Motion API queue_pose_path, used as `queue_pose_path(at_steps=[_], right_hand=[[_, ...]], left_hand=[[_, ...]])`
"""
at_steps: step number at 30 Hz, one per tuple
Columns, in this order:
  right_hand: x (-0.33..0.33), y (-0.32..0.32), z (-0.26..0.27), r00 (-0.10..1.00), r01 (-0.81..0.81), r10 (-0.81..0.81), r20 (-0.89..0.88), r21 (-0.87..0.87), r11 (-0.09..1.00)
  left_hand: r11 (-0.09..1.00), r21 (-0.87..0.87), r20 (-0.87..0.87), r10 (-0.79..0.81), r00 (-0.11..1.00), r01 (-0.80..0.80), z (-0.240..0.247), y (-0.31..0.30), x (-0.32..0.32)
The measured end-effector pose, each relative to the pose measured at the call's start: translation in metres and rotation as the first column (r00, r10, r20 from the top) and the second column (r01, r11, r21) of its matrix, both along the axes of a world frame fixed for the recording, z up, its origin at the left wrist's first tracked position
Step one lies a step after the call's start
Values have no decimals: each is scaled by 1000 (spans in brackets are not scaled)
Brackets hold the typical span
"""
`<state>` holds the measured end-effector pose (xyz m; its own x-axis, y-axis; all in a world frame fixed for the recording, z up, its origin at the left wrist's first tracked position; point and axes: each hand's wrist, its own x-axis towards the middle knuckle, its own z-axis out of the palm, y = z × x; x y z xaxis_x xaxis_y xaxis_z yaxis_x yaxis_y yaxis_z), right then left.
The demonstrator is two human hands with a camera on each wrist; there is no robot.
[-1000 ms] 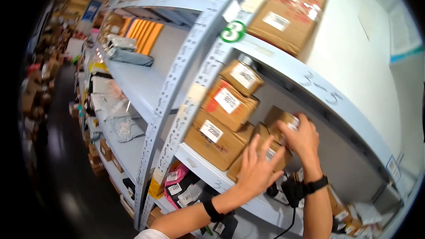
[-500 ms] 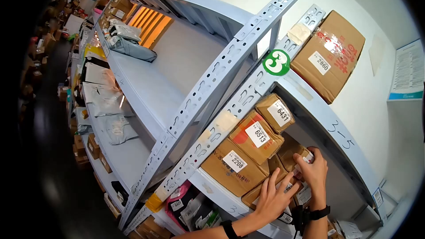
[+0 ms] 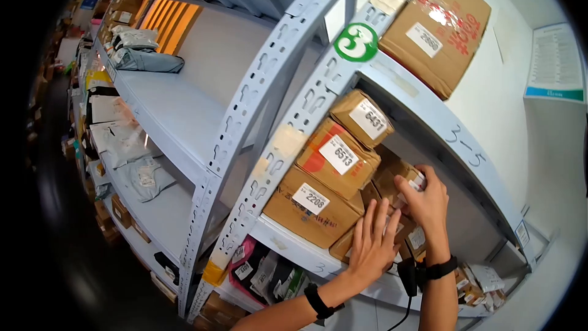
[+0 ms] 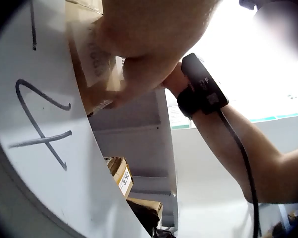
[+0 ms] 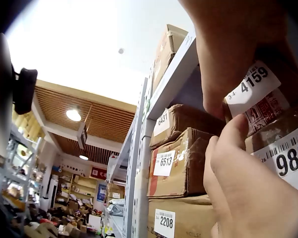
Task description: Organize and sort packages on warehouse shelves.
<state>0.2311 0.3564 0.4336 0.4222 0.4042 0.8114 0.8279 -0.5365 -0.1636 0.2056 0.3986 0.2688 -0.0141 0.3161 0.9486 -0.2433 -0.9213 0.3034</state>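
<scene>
My right hand [image 3: 429,199] grips a small brown cardboard box [image 3: 392,175] on the shelf, thumb on its near side and fingers over its far end. In the right wrist view this box carries a label [image 5: 253,87] reading 4159. Below it sits another taped box with a label [image 5: 290,158] beginning 980. My left hand [image 3: 370,245] rests with straight fingers against the lower boxes, just beneath the right hand. To the left, three labelled cartons form a stack: box 6431 [image 3: 361,117], box 6513 [image 3: 337,156] and box 2208 [image 3: 309,205].
A large carton [image 3: 438,30] marked 2860 stands on the shelf above, whose edge [image 3: 456,138] reads 3-5. A perforated metal upright [image 3: 278,147] runs left of the stack. Bagged parcels [image 3: 269,276] lie on the shelf below. Another rack [image 3: 165,116] continues leftward.
The head view has swung about. My left hand's fingers have straightened and drawn closer together against the lower boxes. The right hand stays on the small box.
</scene>
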Motion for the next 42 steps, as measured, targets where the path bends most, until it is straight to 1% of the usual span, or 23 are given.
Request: queue_pose_path(at_steps=[2,4,6,8,11,15,18,20,22,24,25,26,27,28,29,30,32,34,35,38,40,41,42], right_hand=[[14,-3,1,1000,-4,4,-8,12,1000],[38,-11,1,993,-93,86,78,93,991],[70,-23,4,995,-100,102,-1,183,978],[88,-34,8,963,-165,227,-144,351,922],[106,-49,8,898,-324,427,-112,488,810],[114,-62,8,864,-340,481,-148,532,775],[117,-75,11,861,-294,466,-205,547,784],[120,-83,13,904,-345,426,-19,554,757],[123,-92,17,931,-297,366,-6,572,765],[123,-99,18,975,-184,223,-11,524,832],[131,-101,17,983,-185,164,86,478,859],[130,-104,15,986,-166,152,69,508,845],[123,-103,12,989,-145,120,84,445,884],[116,-102,8,991,-117,86,98,384,916],[110,-99,4,984,-150,104,142,362,920],[104,-94,0,976,-176,117,186,343,923],[92,-75,-11,944,-177,66,324,326,929],[65,-61,-21,953,-191,119,278,247,950],[54,-55,-27,951,-214,162,264,184,959],[23,-52,-48,945,-260,266,191,-58,964],[26,-51,-61,919,-364,370,138,-67,929],[29,-54,-59,912,-399,408,50,-131,908],[32,-57,-59,913,-396,405,56,-128,909]], left_hand=[[1000,-9,-19,23,1000,-23,3,-2,-1],[999,-12,-55,46,997,-47,10,-5,-3],[995,7,-77,96,992,-96,15,-7,-2],[992,35,-95,125,988,-122,23,-10,-3],[974,32,-141,227,964,-225,34,-11,4],[926,78,-156,378,913,-370,46,-11,20],[959,102,-185,279,942,-264,60,-6,15],[953,148,-143,285,948,-264,70,-5,8],[967,210,-223,188,957,-141,81,-10,-13],[947,305,-201,170,965,-104,83,-19,-45],[931,360,-208,150,967,-67,81,-22,-64],[913,404,-203,144,969,-51,76,-26,-85],[897,441,-255,157,954,-30,72,-29,-112],[920,378,-301,14,953,106,66,-32,-137],[933,341,-305,-3,953,112,59,-33,-165],[889,459,-299,148,943,6,53,-27,-193],[906,423,-39,7,999,10,28,-17,-217],[949,317,252,-83,964,-1,17,-21,-222],[949,311,294,-151,944,55,13,-13,-230],[922,321,230,-298,927,217,-2,14,-265],[912,308,178,-336,925,272,-15,25,-274],[911,296,157,-344,926,288,-22,28,-276],[910,284,133,-350,927,303,-28,32,-278]])
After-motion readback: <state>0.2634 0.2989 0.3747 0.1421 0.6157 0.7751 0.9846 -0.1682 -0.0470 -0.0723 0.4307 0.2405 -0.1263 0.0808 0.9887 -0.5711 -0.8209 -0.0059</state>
